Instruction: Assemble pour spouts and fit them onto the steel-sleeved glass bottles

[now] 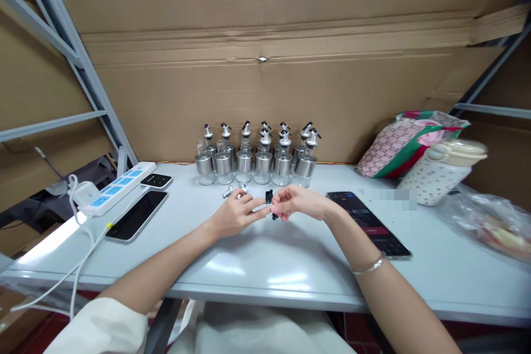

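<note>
My left hand (pixel 236 214) is over the middle of the table with two fingers stretched toward my right hand. Its fingertips meet the small black plastic pieces (pixel 269 197). My right hand (pixel 291 202) pinches at these black pieces, its thumb and fingertips together; the fingers partly cover them. Just behind my left hand lie silver pourer tops (pixel 228 192), partly hidden by it. Beyond stand two rows of glass bottles with steel sleeves (pixel 263 164). Several carry silver pourer tops with black flip caps (pixel 314 134); some in the front left have bare necks (pixel 201 147).
On the left are a power strip (pixel 120 188), a phone (pixel 139 215), a small black-faced device (pixel 156 180) and white cables. To the right lie a lit phone (pixel 369 224), a patterned bag (pixel 398 149), a dotted bottle (pixel 435 174) and a plastic bag (pixel 493 224). Cardboard (pixel 290 88) walls the back.
</note>
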